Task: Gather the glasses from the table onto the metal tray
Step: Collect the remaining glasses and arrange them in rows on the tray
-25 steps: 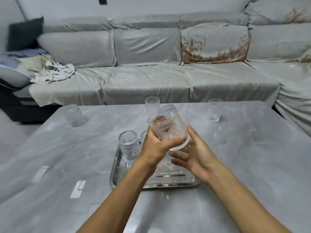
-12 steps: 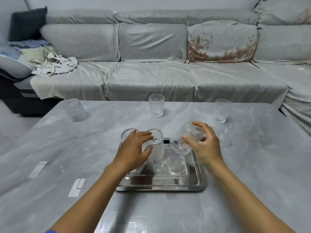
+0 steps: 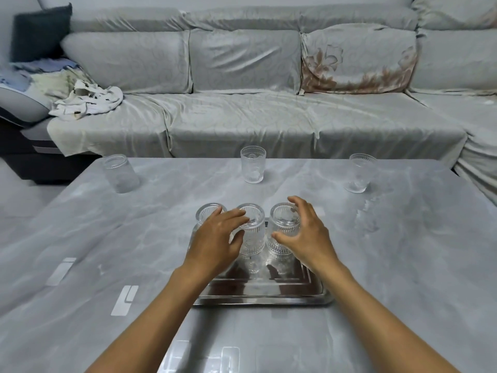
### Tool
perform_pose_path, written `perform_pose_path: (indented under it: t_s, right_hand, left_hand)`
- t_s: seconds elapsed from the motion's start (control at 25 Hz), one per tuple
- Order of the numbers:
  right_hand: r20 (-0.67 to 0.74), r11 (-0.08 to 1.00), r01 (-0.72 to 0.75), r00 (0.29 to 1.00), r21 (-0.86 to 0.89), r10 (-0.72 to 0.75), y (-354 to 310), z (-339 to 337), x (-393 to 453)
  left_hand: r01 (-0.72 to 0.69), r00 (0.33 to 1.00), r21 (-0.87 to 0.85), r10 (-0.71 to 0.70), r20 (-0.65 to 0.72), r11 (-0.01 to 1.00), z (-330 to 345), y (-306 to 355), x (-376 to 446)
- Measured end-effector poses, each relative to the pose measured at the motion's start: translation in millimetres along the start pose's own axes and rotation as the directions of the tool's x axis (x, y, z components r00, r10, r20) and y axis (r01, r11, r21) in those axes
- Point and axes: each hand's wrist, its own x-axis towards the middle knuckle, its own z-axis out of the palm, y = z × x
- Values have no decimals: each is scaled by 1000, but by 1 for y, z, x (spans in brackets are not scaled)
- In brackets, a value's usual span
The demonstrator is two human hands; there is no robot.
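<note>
You have three glasses lined up in a row at the far end of the metal tray: a left glass, a middle glass and a right glass. They look like they stand close together, side by side, and I think that is so there is room on the near part of the tray for the rest. Three more glasses wait on the table, well away from the tray: one far left, one far middle and one far right. So the job looks about half done. Your left hand sits over the left and middle glasses with the fingers spread and loose; it touches or nearly touches the middle one, but I cannot tell if it is gripping. Your right hand is curved open around the right glass, thumb low and fingers over the top, and it does not look closed on it. Both arms reach straight out from you, palms down, wrists level.
</note>
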Motion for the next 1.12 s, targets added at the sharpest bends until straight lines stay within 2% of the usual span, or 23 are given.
perform_pose_path:
  t_s: [0.16, 0.24, 0.28, 0.36, 0.44, 0.48, 0.56, 0.64, 0.68, 0.76, 0.88, 1.0, 1.08, 1.12]
  right_hand:
    - [104, 998, -62, 993, 22, 60, 3, 1, -5]
    - [161, 976, -125, 982, 178, 96, 11, -9, -9]
    - [126, 947, -146, 986, 287, 114, 18, -20, -8]
    - [-88, 913, -97, 986, 397, 143, 38, -47, 1]
    - [-287, 956, -54, 948, 290, 140, 62, -78, 21]
    - [-309, 981, -71, 943, 180, 124, 69, -91, 34]
    - [-251, 982, -145, 962, -124, 110, 91, -111, 66]
    - [-119, 893, -179, 983, -412, 142, 103, -115, 93]
    - [-66, 860, -211, 977, -465, 204, 114, -113, 110]
    - [-16, 842, -293, 947, -453, 321, 130, -103, 135]
    - [-66, 842, -309, 948, -443, 313, 140, -97, 148]
    - [-186, 929, -251, 961, -273, 205, 131, -101, 127]
    - [-283, 970, -238, 928, 43, 240, 106, -103, 99]
    - [-303, 943, -215, 908, 253, 288, 87, -103, 81]
  left_hand:
    - [31, 997, 35, -34, 67, 999, -3, 7, -2]
    - [32, 996, 40, -36, 80, 999, -4, 11, 1]
    - [15, 998, 15, -16, 55, 1000, -3, 17, 8]
    - [-29, 1000, -28, 29, 11, 999, 3, 37, 30]
    - [-63, 998, -28, 63, 10, 998, 15, 62, 59]
    - [-70, 997, -13, 70, 32, 997, 21, 72, 71]
    - [-100, 991, 39, 95, 98, 994, 42, 88, 96]
    - [-144, 974, 84, 127, 185, 986, 52, 94, 105]
    - [-172, 964, 84, 151, 221, 981, 63, 96, 113]
    - [-188, 963, 61, 172, 207, 980, 75, 94, 122]
    - [-164, 980, 39, 159, 118, 986, 71, 88, 122]
    - [-69, 991, 31, 65, 120, 997, 62, 87, 117]
    - [-36, 998, -22, 37, 54, 999, 57, 90, 109]
    - [3, 1000, -95, 0, 30, 995, 51, 92, 104]
